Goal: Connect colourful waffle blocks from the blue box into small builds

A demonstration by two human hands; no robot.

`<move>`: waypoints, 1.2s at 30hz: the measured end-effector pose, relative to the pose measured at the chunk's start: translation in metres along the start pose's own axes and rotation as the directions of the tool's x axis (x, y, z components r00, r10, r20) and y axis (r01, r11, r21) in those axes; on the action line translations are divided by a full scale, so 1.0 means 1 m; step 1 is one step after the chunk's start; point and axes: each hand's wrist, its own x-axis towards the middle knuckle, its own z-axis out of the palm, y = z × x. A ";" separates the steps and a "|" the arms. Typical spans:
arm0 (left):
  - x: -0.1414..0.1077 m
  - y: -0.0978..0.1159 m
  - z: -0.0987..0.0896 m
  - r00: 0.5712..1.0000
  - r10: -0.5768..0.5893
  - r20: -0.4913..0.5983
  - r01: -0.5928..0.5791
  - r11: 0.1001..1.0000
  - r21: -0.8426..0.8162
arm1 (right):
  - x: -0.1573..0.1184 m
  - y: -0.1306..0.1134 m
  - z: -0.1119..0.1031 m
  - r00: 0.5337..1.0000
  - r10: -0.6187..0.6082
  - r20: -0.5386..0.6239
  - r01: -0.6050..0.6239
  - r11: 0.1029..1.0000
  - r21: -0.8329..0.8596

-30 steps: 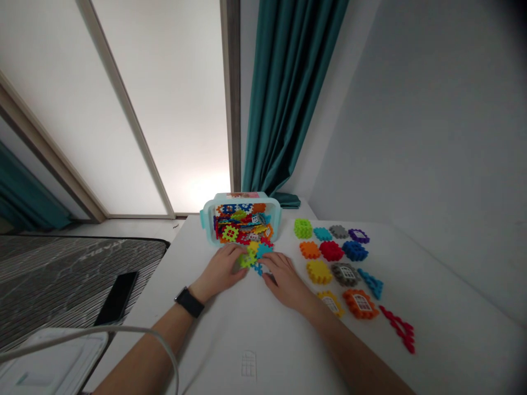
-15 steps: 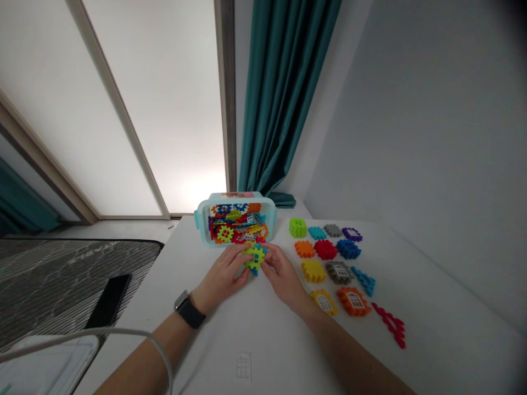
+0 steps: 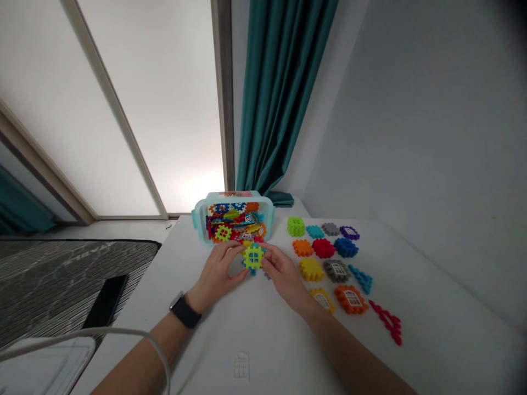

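Between my two hands is a small cluster of notched plastic building blocks, with a lime-green window block [image 3: 253, 256] facing me and blue, yellow and grey edges showing behind it. My left hand [image 3: 219, 270] curves round its left side, fingertips at the upper edge and thumb at the lower. A gap shows between that thumb and the fingers. On the right side, my right hand [image 3: 284, 272] pinches the cluster between thumb and fingers. The pieces behind the lime-green block are mostly hidden.
Just behind my hands stands a pale turquoise bin [image 3: 197, 222] full of mixed blocks. Stacks sorted by colour, such as a yellow stack [image 3: 312, 269] and an orange window stack [image 3: 351, 299], lie to the right. A clear window-patterned piece [image 3: 241, 366] lies near the front. A cable [image 3: 123, 330] crosses the lower left.
The lime-green block has turned to face me more squarely. My left fingers have drawn off its face to its edge. The whole view has shifted slightly.
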 end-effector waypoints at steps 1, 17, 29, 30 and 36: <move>0.000 0.000 0.000 1.000 -0.007 0.002 0.007 1.000 -0.008 | 0.000 0.001 0.000 1.000 -0.015 0.010 0.015 1.000 -0.028; -0.002 -0.003 0.001 1.000 -0.016 0.001 0.016 0.994 -0.104 | -0.008 -0.012 -0.009 0.881 -0.388 0.269 0.471 0.672 -0.571; -0.002 -0.001 0.002 0.999 -0.028 -0.027 0.026 0.996 -0.084 | -0.006 -0.014 -0.011 0.863 -0.450 0.228 0.494 0.663 -0.562; -0.002 0.000 0.002 0.999 -0.028 -0.026 0.026 0.997 -0.074 | -0.007 -0.015 -0.011 0.861 -0.454 0.228 0.498 0.665 -0.557; -0.001 0.001 -0.001 0.999 -0.025 -0.029 0.024 0.999 -0.049 | -0.009 -0.015 -0.008 0.894 -0.426 0.136 0.431 0.739 -0.518</move>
